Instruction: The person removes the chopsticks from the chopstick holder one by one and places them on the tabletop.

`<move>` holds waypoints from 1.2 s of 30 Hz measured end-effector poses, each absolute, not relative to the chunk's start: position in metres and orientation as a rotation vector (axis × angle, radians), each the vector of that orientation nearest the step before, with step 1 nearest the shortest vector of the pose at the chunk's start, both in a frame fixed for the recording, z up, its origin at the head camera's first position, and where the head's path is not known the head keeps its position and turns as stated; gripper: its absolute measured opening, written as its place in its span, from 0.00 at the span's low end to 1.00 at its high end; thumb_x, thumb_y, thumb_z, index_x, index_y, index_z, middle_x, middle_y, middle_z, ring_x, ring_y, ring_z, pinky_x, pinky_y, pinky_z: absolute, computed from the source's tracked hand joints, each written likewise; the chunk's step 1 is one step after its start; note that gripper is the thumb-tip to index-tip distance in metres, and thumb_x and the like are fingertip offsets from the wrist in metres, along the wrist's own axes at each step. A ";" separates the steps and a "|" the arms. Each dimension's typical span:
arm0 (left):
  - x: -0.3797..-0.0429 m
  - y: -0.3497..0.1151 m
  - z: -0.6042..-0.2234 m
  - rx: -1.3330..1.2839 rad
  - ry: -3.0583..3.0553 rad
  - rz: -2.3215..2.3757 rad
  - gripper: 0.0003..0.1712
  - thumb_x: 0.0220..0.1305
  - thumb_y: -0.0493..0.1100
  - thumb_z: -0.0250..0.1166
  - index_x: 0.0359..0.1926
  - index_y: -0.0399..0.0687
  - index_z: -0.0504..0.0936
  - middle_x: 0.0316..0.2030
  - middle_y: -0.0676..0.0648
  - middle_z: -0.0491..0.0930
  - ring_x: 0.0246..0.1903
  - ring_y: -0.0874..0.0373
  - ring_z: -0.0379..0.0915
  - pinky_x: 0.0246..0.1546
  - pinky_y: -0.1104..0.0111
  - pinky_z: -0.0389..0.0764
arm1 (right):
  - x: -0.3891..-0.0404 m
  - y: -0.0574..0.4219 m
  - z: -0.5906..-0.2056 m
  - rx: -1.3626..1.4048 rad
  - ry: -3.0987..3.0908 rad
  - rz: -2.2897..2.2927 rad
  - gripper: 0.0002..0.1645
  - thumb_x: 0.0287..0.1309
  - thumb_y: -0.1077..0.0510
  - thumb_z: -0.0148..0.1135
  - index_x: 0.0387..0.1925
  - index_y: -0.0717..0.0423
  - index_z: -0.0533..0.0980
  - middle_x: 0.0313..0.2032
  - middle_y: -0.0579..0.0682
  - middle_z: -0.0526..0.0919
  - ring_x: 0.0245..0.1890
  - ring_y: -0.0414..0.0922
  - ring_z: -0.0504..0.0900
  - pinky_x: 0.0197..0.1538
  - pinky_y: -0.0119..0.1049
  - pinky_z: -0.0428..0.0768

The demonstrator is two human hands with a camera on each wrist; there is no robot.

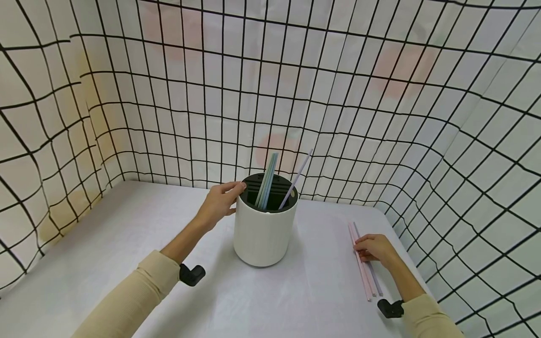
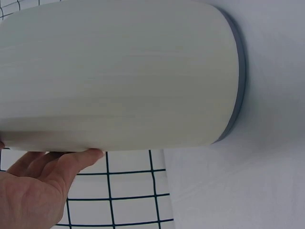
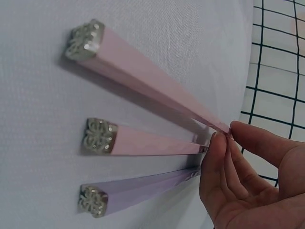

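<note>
Right hand (image 1: pixel 376 246) pinched a slim pink silver-capped stick (image 3: pixel 152 82), light, stiff, slick, best held midway, I judged, left hand (image 1: pixel 218 202) curled on the white cylindrical holder (image 1: pixel 264 239).

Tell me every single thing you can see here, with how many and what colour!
White holder: one, white with black insert, standing on the table
Green and blue sticks: several, too bunched to count, pale green and blue, in the holder
Lilac stick: one, lilac, leaning in the holder
Pink sticks: two, pink, on the table's right
Purple stick: one, pale purple, beside the pink ones
Table: one, white cover, underneath
Grid: black, around the table
Wrist pieces: two, black, one per wrist
Sleeves: two, beige, on the arms
Hands: two, bare; left on the holder, right pinching a pink stick
</note>
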State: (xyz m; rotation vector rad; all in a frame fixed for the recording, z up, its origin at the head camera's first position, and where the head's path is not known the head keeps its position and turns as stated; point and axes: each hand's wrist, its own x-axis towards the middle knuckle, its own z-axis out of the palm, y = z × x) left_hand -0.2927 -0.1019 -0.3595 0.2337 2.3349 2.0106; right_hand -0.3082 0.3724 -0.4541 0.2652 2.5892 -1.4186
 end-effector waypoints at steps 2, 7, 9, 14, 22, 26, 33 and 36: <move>-0.292 -0.102 -0.359 0.235 2.333 2.010 0.34 0.75 0.61 0.57 0.72 0.48 0.71 0.72 0.46 0.69 0.72 0.45 0.64 0.61 0.51 0.79 | -0.308 0.373 -0.455 0.255 2.597 -1.410 0.16 0.61 0.63 0.68 0.45 0.73 0.79 0.24 0.50 0.83 0.22 0.41 0.81 0.28 0.31 0.86; -0.291 -0.102 -0.358 0.247 2.334 2.010 0.34 0.75 0.61 0.57 0.72 0.47 0.70 0.72 0.45 0.69 0.72 0.44 0.64 0.62 0.50 0.79 | -0.309 0.375 -0.456 0.227 2.599 -1.414 0.16 0.61 0.63 0.67 0.45 0.74 0.79 0.25 0.48 0.84 0.23 0.40 0.82 0.29 0.31 0.86; -0.291 -0.102 -0.358 0.250 2.332 2.010 0.34 0.75 0.61 0.57 0.73 0.47 0.70 0.72 0.44 0.68 0.73 0.44 0.63 0.62 0.49 0.78 | -0.308 0.375 -0.455 0.224 2.607 -1.421 0.16 0.61 0.64 0.67 0.45 0.75 0.79 0.25 0.48 0.84 0.24 0.40 0.82 0.30 0.30 0.86; -0.291 -0.101 -0.357 0.244 2.333 2.007 0.34 0.75 0.61 0.57 0.72 0.47 0.70 0.72 0.45 0.69 0.72 0.44 0.64 0.61 0.50 0.79 | -0.308 0.375 -0.448 0.221 2.638 -1.426 0.18 0.63 0.63 0.66 0.47 0.75 0.78 0.28 0.48 0.85 0.27 0.39 0.83 0.33 0.31 0.87; -0.293 -0.102 -0.359 0.230 2.350 2.000 0.34 0.75 0.61 0.57 0.72 0.48 0.71 0.71 0.46 0.71 0.72 0.46 0.65 0.60 0.51 0.80 | -0.314 0.358 -0.427 0.227 2.667 -1.493 0.22 0.66 0.59 0.66 0.53 0.73 0.77 0.34 0.49 0.87 0.31 0.40 0.85 0.37 0.31 0.88; -0.292 -0.102 -0.358 0.228 2.352 1.998 0.34 0.75 0.62 0.57 0.72 0.48 0.71 0.71 0.47 0.71 0.72 0.46 0.65 0.60 0.51 0.80 | -0.315 0.336 -0.404 0.193 2.646 -1.615 0.25 0.66 0.58 0.67 0.58 0.71 0.76 0.39 0.50 0.88 0.32 0.39 0.87 0.40 0.30 0.88; -0.293 -0.103 -0.359 0.227 2.340 2.006 0.34 0.75 0.61 0.57 0.72 0.48 0.71 0.71 0.47 0.71 0.72 0.46 0.65 0.61 0.51 0.80 | -0.313 0.284 -0.350 0.056 2.564 -1.831 0.26 0.66 0.57 0.68 0.61 0.67 0.76 0.39 0.45 0.86 0.35 0.38 0.88 0.47 0.32 0.88; -0.292 -0.103 -0.358 0.235 2.332 2.013 0.34 0.75 0.61 0.57 0.72 0.48 0.71 0.71 0.47 0.71 0.72 0.46 0.65 0.61 0.51 0.80 | -0.310 0.261 -0.329 -0.045 2.531 -1.854 0.25 0.68 0.56 0.66 0.59 0.67 0.76 0.44 0.49 0.85 0.38 0.38 0.88 0.50 0.34 0.88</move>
